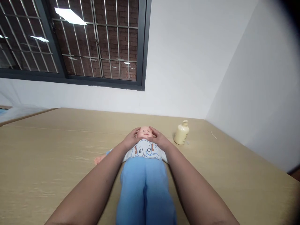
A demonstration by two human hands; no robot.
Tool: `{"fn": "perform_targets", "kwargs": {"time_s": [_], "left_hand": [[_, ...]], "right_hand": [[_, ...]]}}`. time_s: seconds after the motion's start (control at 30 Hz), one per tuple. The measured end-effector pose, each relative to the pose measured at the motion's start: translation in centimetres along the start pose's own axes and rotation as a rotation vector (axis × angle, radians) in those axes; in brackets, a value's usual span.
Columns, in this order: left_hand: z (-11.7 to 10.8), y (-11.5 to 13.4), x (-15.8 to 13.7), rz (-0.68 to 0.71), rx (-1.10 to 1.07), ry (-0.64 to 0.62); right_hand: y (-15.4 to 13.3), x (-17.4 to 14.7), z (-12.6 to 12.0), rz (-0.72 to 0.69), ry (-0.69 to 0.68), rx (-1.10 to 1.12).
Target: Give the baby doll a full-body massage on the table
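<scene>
A baby doll (pixel 144 175) lies on its back on the wooden table, dressed in blue trousers and a white top with an elephant bib. Its head (pixel 144 132) points away from me. My left hand (pixel 131 137) cups one side of the head, fingers curved round the cheek. On the other side, my right hand (pixel 160 138) holds the head the same way, with the thumb near the chin. One doll hand (pixel 99 159) sticks out beyond my left forearm. The doll's other hand is hidden.
A cream pump bottle (pixel 182 133) stands on the table (pixel 70 147) to the right of the doll's head. Behind the table rises a white wall (pixel 187 62) with a barred window (pixel 98 40). Another wall (pixel 262 103) borders the table's right side.
</scene>
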State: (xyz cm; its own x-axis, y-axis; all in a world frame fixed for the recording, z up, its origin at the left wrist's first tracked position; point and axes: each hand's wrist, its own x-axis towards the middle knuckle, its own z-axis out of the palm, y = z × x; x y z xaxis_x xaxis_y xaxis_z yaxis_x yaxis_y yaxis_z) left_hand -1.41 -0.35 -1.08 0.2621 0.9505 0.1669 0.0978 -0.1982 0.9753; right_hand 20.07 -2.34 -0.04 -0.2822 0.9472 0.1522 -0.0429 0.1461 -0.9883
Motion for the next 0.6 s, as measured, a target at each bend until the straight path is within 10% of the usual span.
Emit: {"fn": "perform_targets", "kwargs": {"time_s": [0.6], "left_hand": [[-0.1,-0.1,0.1,-0.034,-0.204,-0.022]], "right_hand": [[0.0,0.2,-0.4,-0.028,0.043,0.029]]}}
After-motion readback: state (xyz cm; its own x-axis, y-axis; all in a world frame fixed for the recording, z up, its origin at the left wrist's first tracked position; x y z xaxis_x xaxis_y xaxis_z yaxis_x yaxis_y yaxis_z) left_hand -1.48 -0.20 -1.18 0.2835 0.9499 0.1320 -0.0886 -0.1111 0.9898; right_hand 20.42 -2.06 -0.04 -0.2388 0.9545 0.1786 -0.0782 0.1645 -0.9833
